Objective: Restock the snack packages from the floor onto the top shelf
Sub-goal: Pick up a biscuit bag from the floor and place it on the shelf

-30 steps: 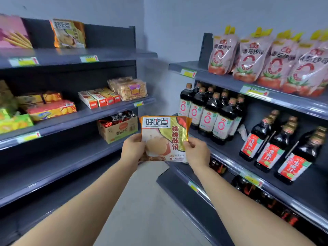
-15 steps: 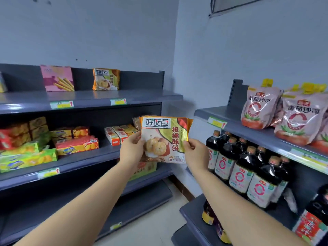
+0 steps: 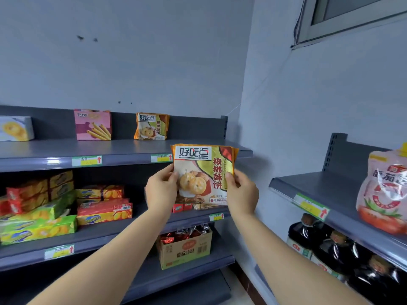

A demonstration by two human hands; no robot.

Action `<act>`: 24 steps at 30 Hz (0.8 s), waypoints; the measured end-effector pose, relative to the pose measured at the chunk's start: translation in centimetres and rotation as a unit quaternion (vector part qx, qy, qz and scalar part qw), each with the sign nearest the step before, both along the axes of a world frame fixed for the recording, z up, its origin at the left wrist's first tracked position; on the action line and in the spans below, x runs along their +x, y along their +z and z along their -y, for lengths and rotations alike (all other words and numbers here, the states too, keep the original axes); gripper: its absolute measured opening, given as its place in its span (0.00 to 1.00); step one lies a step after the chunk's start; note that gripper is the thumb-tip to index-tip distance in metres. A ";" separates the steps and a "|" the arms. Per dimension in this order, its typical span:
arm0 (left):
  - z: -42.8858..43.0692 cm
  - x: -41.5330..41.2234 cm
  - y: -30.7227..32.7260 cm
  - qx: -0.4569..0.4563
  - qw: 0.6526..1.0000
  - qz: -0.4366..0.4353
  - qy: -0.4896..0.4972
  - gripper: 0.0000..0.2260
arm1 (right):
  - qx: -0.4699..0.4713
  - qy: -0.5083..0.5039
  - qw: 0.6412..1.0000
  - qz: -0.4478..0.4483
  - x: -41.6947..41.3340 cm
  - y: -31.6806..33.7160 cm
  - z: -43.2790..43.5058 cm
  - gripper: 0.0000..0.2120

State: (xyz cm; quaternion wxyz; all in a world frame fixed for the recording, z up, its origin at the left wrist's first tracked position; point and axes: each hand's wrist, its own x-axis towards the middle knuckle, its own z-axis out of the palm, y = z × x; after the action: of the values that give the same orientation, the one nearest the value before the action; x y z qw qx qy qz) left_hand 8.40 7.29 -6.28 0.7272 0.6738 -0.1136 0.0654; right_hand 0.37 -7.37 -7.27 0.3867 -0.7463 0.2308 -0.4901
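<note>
A pack (image 3: 203,175) is held upright in the air between both hands, its printed face turned to the camera. The left hand (image 3: 161,190) is clamped on the pack's left edge, with the thumb laid on the front and the fingers hidden behind. The right hand (image 3: 242,194) is clamped on the right edge in the same way, so each grip is closed on the pack. The pack is seen in front of the top shelf (image 3: 123,150), near its right end, and its upper part overlaps the shelf's front edge.

At the back of the top shelf a second pack (image 3: 152,126) of the same print is stood upright, well apart from the held one. Further left along the back a pink box (image 3: 92,124) is stood, and at the left edge of the view a pale box (image 3: 15,128). A tag (image 3: 161,158) is fixed on the front edge just left of the held pack.

Two shelves lower, a carton (image 3: 185,249) is set. On the right-hand rack a red pouch (image 3: 383,194) is stood above dark bottles (image 3: 330,249).
</note>
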 end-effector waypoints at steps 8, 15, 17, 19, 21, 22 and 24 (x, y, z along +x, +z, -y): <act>1.7 9.6 3.2 0.000 0.999 0.047 0.003 0.14 | -0.015 0.006 1.000 0.006 10.6 3.0 2.8 0.11; 3.5 17.7 5.1 0.011 0.998 0.065 0.015 0.14 | -0.014 0.020 1.000 -0.008 18.7 4.9 4.9 0.10; 4.1 20.0 5.2 0.018 0.998 0.061 0.027 0.14 | -0.015 0.025 0.999 -0.017 21.0 5.1 5.7 0.10; 4.9 22.3 5.2 0.016 0.997 0.058 0.036 0.14 | -0.016 0.040 0.999 -0.022 23.5 5.3 6.6 0.10; 5.6 24.5 5.2 0.019 0.997 0.055 0.051 0.14 | -0.023 0.054 0.998 -0.031 26.0 5.4 7.5 0.09; 5.9 25.5 5.3 0.021 0.997 0.052 0.059 0.14 | -0.025 0.061 0.997 -0.036 27.3 5.6 8.0 0.09; 6.5 27.4 5.4 0.019 0.996 0.045 0.070 0.13 | -0.027 0.078 0.996 -0.043 29.7 5.8 8.9 0.08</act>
State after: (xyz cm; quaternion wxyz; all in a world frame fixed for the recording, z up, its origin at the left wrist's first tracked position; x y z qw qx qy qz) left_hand 35.83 0.81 -0.86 0.7018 0.6903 -0.1006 0.1443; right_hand 30.08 -16.27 -1.42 0.3929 -0.7930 0.1746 -0.4315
